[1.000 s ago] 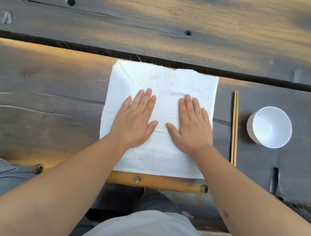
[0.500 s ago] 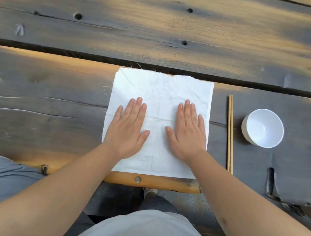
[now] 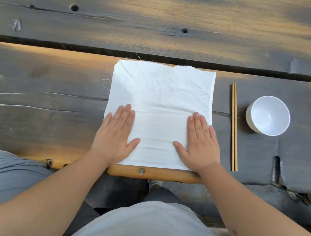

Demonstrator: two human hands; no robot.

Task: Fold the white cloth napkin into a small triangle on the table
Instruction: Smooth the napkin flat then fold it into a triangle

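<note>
White cloth napkin (image 3: 160,106): lies flat as a square on the near plank of the wooden table (image 3: 36,86), its near edge at the table's front rim and its far edge just short of the gap between planks. Surface creased; loose threads at the 9 o'clock edge. No triangle formed.

Left hand (image 3: 114,134): flat, palm down, fingers extended and together, thumb spread, resting on the napkin's 8 o'clock corner and overlapping its edge. Grasps nothing.

Right hand (image 3: 200,143): flat, palm down, in like posture on the 4 o'clock corner. Grasps nothing.

Chopsticks (image 3: 234,126): a pair, side by side, at 3 o'clock of the napkin, clear of it.

White bowl (image 3: 268,115): upright, beyond the chopsticks at 3 o'clock, near but apart.
</note>
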